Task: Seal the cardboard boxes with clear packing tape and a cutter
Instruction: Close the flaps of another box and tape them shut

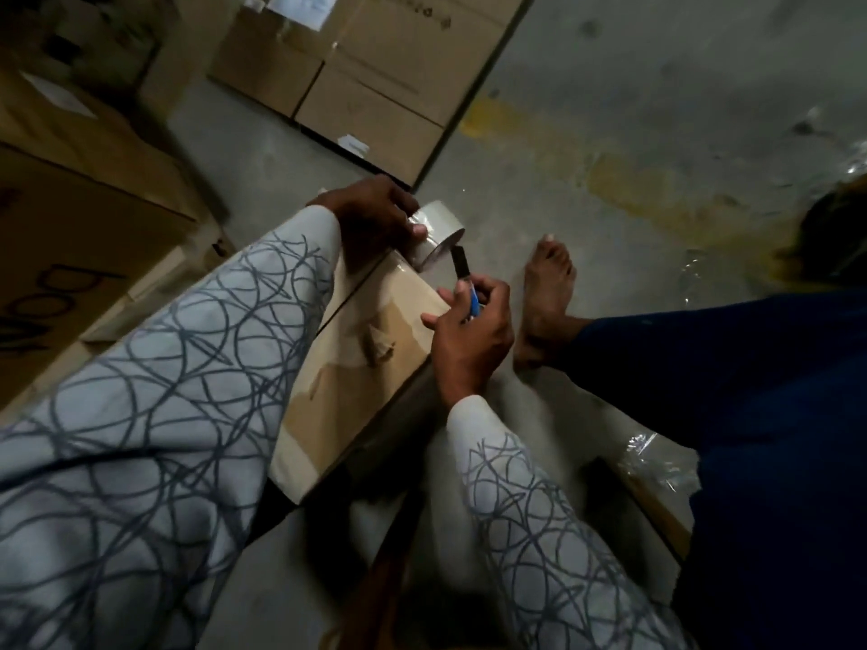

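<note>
A flat cardboard box (pixel 356 368) lies under my arms, with a strip of clear tape running along its top toward the far end. My left hand (pixel 370 213) grips the roll of clear packing tape (pixel 438 234) at the box's far end. My right hand (pixel 469 330) holds a blue-handled cutter (pixel 464 279), its dark blade end pointing up at the tape just below the roll. A torn patch shows on the box top near my right hand.
Stacked cardboard boxes (pixel 375 72) stand at the back and more boxes (pixel 70 218) at the left. A person in dark blue clothing sits at the right, a bare foot (pixel 546 293) on the concrete floor beside the box. Crumpled clear plastic (pixel 657 462) lies at the lower right.
</note>
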A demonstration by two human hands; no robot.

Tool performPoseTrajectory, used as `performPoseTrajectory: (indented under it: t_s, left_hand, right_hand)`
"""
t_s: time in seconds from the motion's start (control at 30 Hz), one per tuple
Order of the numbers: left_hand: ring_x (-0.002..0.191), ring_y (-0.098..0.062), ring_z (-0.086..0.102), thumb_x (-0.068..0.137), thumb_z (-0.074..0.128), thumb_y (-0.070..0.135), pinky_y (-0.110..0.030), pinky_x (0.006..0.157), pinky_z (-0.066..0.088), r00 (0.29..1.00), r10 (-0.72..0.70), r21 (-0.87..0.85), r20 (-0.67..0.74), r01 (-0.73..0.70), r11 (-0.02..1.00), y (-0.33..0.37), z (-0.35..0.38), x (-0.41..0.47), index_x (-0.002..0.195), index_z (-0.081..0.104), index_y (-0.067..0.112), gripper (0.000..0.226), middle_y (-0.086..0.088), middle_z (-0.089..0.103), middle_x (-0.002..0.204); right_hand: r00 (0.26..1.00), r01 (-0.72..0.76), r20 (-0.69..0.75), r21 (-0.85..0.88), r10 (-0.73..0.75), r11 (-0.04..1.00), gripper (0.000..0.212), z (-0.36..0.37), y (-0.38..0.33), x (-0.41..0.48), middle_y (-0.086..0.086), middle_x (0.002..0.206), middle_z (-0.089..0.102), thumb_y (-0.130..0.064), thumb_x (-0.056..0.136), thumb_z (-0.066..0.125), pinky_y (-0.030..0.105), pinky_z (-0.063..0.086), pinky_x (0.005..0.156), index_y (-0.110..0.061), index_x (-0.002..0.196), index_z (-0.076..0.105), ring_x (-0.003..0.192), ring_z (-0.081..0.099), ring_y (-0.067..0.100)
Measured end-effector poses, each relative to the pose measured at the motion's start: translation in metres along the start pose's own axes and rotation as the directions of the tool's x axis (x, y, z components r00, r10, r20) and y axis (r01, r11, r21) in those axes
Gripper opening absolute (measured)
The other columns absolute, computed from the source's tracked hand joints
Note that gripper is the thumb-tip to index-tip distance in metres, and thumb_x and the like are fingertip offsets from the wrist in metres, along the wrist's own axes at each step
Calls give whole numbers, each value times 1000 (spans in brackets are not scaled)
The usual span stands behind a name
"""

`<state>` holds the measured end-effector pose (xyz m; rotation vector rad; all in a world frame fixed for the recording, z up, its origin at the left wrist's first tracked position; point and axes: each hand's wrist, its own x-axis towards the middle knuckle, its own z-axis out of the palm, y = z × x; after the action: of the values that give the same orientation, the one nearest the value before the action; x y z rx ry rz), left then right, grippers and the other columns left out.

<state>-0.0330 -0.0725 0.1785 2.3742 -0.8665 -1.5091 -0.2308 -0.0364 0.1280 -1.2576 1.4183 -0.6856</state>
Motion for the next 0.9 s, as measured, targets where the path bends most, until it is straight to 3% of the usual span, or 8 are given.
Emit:
performPoseTrajectory:
  t_s: [0.1, 0.2, 0.23, 0.37, 0.43, 0.5, 0.6, 0.9]
  left_hand:
    - [78, -10, 69, 85, 76, 7, -21, 76, 56, 997, 50, -149, -59, -58, 987, -4, 1, 6, 104, 74, 6, 19, -10, 72, 93]
    - [74, -8, 67, 84, 75, 0, -18, 62, 58, 996, 31, -186, -85, -46, 982, 0, 1, 7, 114, 71, 1, 31, -12, 70, 98]
    - [77, -13, 67, 84, 74, -1, -21, 62, 59, 996, 21, -203, -83, -37, 978, 1, 2, 7, 115, 70, 1, 31, -14, 70, 100]
    - [72, -17, 72, 81, 74, -9, -19, 62, 57, 996, 40, -285, -85, -63, 956, -2, 7, 12, 91, 72, -1, 12, -21, 70, 92]
    - [67, -18, 72, 81, 71, -14, -20, 62, 57, 994, 30, -330, -101, -62, 942, -4, 7, 15, 83, 70, -3, 12, -21, 68, 83]
    - [71, -28, 73, 80, 71, -16, -27, 64, 60, 994, 10, -392, -111, -53, 919, -8, 6, 16, 86, 68, -11, 8, -23, 68, 82]
    - [76, -33, 73, 77, 72, -17, -30, 66, 61, 992, 13, -411, -129, -66, 909, -12, 5, 16, 97, 65, -20, 21, -30, 68, 91]
    - [71, -23, 73, 78, 69, -20, -27, 64, 60, 994, 36, -463, -101, -79, 883, -10, 12, 9, 89, 67, -6, 18, -22, 68, 84]
  right_hand:
    - [994, 100, -22, -105, -103, 989, 9, -1, 0, -1, -16, 106, 59, -24, 97, 59, 31, 60, 77, -26, 105, 58, 94, 66, 8]
    - [984, 158, -65, -141, -168, 977, 7, -2, -2, -7, -7, 102, 61, -13, 94, 64, 5, 44, 77, -14, 101, 63, 89, 56, 0]
    - [982, 168, -60, -144, -178, 975, 7, -2, -3, -9, -6, 103, 61, -12, 94, 65, 3, 43, 75, -14, 100, 63, 89, 54, -1]
    - [973, 212, -63, -142, -222, 967, 5, -3, -2, -10, -7, 103, 62, -15, 95, 66, 23, 54, 70, -18, 98, 65, 88, 62, 7]
    - [974, 208, -54, -161, -219, 965, 5, -3, -2, -8, -6, 101, 62, -14, 93, 68, 20, 53, 70, -17, 97, 66, 87, 59, -4]
    - [977, 203, -24, -194, -211, 960, 7, -3, -5, -3, -5, 100, 63, -13, 92, 68, 20, 53, 69, -18, 97, 67, 84, 54, -11]
    - [974, 226, 79, -213, -214, 951, 10, -3, -11, 10, -4, 97, 64, -14, 90, 67, 38, 57, 69, -22, 97, 69, 83, 61, 8]
    - [906, 391, 276, -263, -320, 882, 17, -14, -21, 34, 3, 96, 67, -8, 85, 65, 33, 56, 79, -17, 96, 74, 88, 64, 14]
